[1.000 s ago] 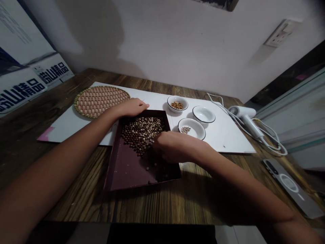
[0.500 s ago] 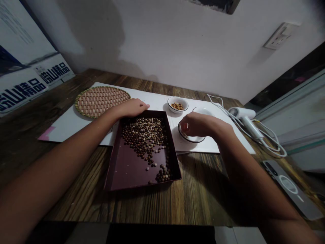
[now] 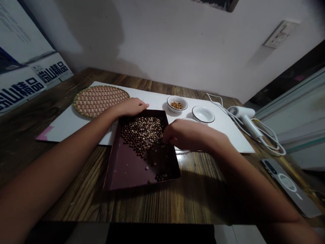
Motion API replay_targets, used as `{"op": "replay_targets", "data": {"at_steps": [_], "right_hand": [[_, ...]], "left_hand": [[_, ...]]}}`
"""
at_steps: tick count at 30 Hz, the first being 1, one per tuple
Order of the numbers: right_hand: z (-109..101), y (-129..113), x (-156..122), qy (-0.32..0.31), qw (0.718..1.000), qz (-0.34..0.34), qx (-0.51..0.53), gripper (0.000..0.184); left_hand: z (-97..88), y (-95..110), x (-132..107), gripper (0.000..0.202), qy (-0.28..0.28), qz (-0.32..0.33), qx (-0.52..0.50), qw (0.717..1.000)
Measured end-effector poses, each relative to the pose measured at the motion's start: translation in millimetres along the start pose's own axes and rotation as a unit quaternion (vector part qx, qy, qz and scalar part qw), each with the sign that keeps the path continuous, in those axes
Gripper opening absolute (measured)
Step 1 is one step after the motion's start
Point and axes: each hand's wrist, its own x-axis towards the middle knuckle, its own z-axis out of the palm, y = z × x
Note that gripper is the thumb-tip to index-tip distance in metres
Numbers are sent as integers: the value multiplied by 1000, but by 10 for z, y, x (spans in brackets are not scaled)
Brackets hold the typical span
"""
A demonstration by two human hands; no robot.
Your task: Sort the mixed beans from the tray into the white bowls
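Right hand (image 3: 190, 133) back over tray (image 3: 132, 173)

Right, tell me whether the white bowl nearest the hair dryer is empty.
Empty: the white bowl nearest the hair dryer shows only its bare white inside, no beans.

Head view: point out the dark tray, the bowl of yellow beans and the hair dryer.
Dark tray (image 3: 132, 174), head view, on its bare floor.
Bowl of yellow beans (image 3: 177, 110), head view, on its front wall.
Hair dryer (image 3: 241, 112), head view, on its barrel.

We see on the wooden table (image 3: 76, 200) a large white board (image 3: 223, 122), a dark red tray (image 3: 127, 173) lying partly over its edge, and also one phone (image 3: 289, 188) at right side.
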Motion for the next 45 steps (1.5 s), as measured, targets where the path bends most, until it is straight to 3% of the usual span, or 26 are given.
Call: {"op": "replay_targets", "data": {"at_steps": [7, 15, 26, 31, 39, 45], "right_hand": [[170, -194, 106, 40, 995, -47, -79, 23], [348, -251, 230, 36, 993, -19, -111, 26], [302, -332, 191, 65, 995, -62, -42, 23], [362, -356, 235, 21, 997, -65, -47, 23], [430, -342, 299, 22, 995, -90, -31, 25], [295, -385, 214, 6, 996, -88, -15, 23]], "left_hand": [[-6, 15, -7, 46, -1, -4, 8, 1000], [-17, 30, -9, 47, -8, -7, 35, 999], [-23, 54, -22, 48, -9, -13, 45, 999], [-13, 34, -7, 47, -4, -9, 38, 999], [-4, 19, 1, 48, 3, -5, 42, 999], [-2, 9, 5, 48, 3, -3, 34, 999]]}}
